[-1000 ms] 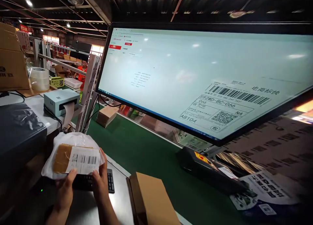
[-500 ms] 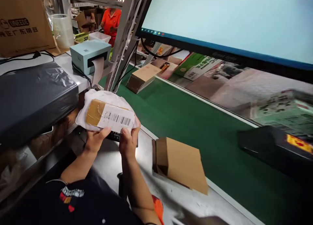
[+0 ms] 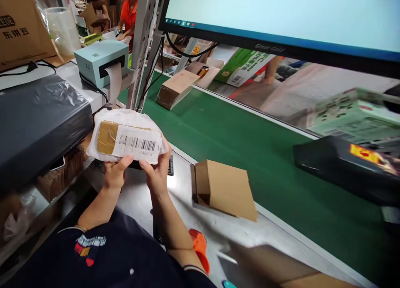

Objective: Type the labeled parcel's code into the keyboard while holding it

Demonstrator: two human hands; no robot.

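Note:
Both of my hands hold up a small parcel point(image 3: 125, 140): a brown taped box inside a white plastic bag, with a white barcode label facing me. My left hand point(image 3: 115, 174) grips its lower left edge, thumb on the front. My right hand point(image 3: 156, 171) grips the lower right edge, fingers curled behind the bag. A black keyboard point(image 3: 170, 166) lies on the steel counter just behind the parcel. An open brown cardboard box point(image 3: 223, 189) lies on its side on the counter to the right of my hands.
A green conveyor belt point(image 3: 237, 150) runs behind the counter, carrying a brown box point(image 3: 175, 88) and a black parcel point(image 3: 343, 167). A large monitor point(image 3: 281, 17) hangs above. A teal label printer point(image 3: 100, 61) and a black bag-covered stack point(image 3: 37, 121) sit at left. A person in orange point(image 3: 128, 15) stands far back.
My view dropped from the monitor toward the counter and hands. The parcel stays in both hands, raised slightly. The black parcel on the belt shifted in view.

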